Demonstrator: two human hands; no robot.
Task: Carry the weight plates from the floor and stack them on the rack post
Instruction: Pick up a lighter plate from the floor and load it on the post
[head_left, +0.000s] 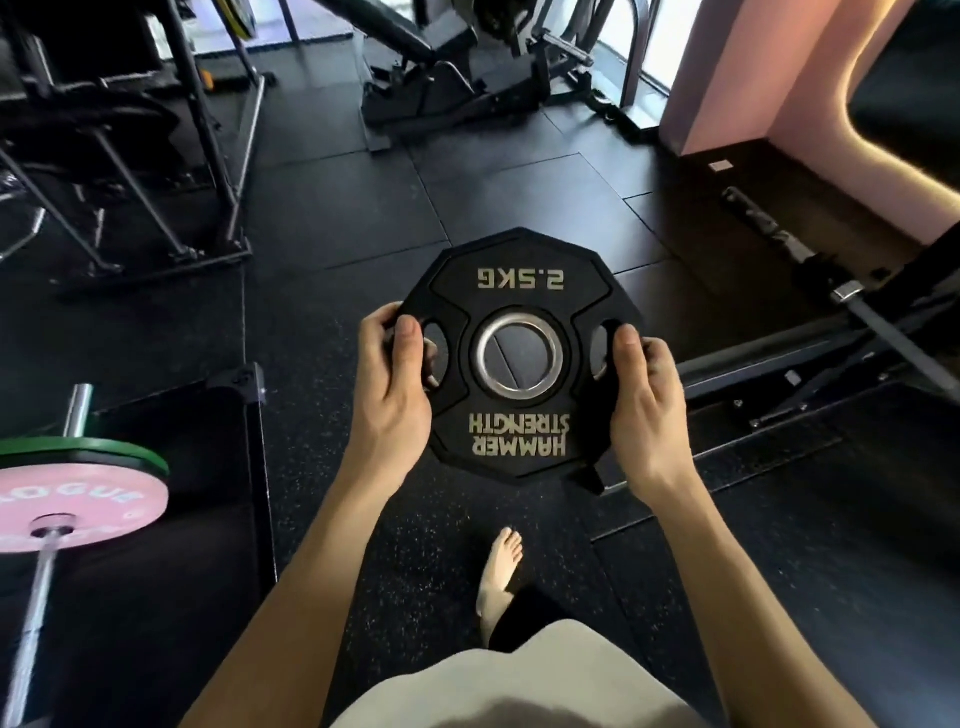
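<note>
I hold the black weight plate (519, 358) flat, off the floor, at waist height — left hand (392, 384) and right hand (641, 405) gripping its side slots. I'd keep it level — centre ring lined up for the post, which isn't in view.

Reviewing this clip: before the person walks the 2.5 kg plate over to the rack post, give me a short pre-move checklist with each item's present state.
1. Left hand grips the black weight plate, thumb on top at the left grip slot: ok.
2. Right hand grips the opposite edge, thumb at the right slot: ok.
3. Plate lifted off the floor, held roughly flat: ok.
4. Centre hole unblocked, floor visible through it: ok.
5. Rack post located: cannot tell; none is identifiable in this view.
6. Path underfoot: not ok; the person's foot is bare, with a loaded barbell at left and a machine frame at right close by.
</note>
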